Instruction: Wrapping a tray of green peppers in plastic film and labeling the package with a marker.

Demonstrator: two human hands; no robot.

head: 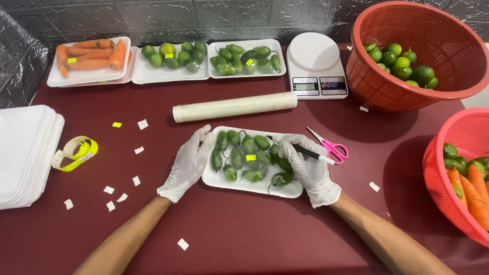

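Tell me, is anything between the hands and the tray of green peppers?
Nothing visible. The left hand rests right on the tray of green peppers at its left edge, and the right hand, holding a pen, lies on the peppers themselves.

Matt white foam tray (224,182), glossy green peppers (244,158), thin white latex gloves on both hands, smooth dark-red tabletop (244,229), 2 red plastic mesh baskets (377,76).

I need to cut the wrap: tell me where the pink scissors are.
The pink scissors lie on the dark red table, just right of the right hand holding a pen, below the kitchen scale.
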